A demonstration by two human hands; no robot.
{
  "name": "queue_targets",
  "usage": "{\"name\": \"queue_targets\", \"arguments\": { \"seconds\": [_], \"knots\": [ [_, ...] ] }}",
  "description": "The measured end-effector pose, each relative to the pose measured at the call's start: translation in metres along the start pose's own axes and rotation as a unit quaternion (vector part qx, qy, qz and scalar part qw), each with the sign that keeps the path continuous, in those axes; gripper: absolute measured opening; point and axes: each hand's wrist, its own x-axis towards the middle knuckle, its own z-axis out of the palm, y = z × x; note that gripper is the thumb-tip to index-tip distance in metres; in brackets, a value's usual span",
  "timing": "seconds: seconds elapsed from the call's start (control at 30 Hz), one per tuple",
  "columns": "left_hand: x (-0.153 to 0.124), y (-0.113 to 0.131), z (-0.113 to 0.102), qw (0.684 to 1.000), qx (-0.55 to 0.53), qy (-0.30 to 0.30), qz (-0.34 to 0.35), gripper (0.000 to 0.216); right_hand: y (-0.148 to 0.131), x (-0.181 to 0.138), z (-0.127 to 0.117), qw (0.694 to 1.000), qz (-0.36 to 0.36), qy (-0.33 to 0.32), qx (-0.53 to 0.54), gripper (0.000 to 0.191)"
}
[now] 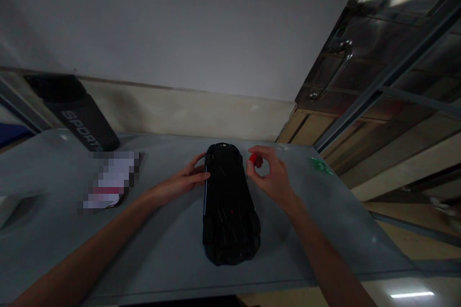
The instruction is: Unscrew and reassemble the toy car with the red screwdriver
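A black toy car (229, 206) lies lengthwise on the grey table (162, 244), its far end pointing at the wall. My left hand (185, 180) grips the car's left side near that far end, fingers curled against it. Just right of the same end, my right hand (271, 175) pinches a small red part (256, 159) between thumb and fingertips, held slightly above the table and close to the car without touching it.
A black bottle (74, 115) marked SPORT leans at the back left. A blurred white packet (111, 180) lies in front of it. A small green piece (321, 165) rests at the table's right edge. A metal door with a handle (333, 72) stands at the right.
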Motion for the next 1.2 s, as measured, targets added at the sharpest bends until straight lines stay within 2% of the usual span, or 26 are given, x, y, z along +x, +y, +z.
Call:
{"name": "queue_targets", "arguments": {
  "seconds": [0.13,0.23,0.37,0.43,0.6,0.73,0.9,1.07,1.2],
  "knots": [
    [0.003,-0.003,-0.002,1.0,-0.006,0.009,-0.018,0.099,-0.005,0.004,-0.005,0.998,0.003,-0.062,-0.016,0.026],
    [0.003,-0.003,-0.001,1.0,0.001,0.015,-0.024,0.1,-0.008,0.006,-0.01,0.996,0.0,-0.077,-0.036,0.02],
    [0.0,0.0,0.001,1.0,0.006,0.021,-0.018,0.096,-0.01,0.007,-0.012,0.995,0.003,-0.094,-0.034,0.032],
    [0.0,0.001,0.002,0.999,0.017,0.024,-0.018,0.094,-0.01,0.007,-0.011,0.994,0.012,-0.1,-0.032,0.036],
    [0.0,0.003,0.003,0.998,0.035,0.025,-0.041,0.097,-0.011,0.009,-0.013,0.993,0.013,-0.109,-0.041,0.025],
    [0.0,0.002,0.0,0.998,0.05,0.005,-0.044,0.099,-0.013,0.012,-0.018,0.991,-0.018,-0.124,-0.046,0.036],
    [0.001,-0.004,-0.005,0.999,0.032,-0.014,-0.013,0.096,-0.013,0.01,-0.018,0.992,0.026,-0.117,-0.036,0.026],
    [0.004,-0.007,-0.006,1.0,0.001,0.003,-0.014,0.094,-0.007,0.007,-0.015,0.99,0.045,-0.13,-0.017,0.04],
    [0.004,-0.006,-0.005,1.0,-0.004,0.008,-0.014,0.097,-0.005,0.005,-0.014,0.99,0.064,-0.128,-0.013,0.026]
  ]
}}
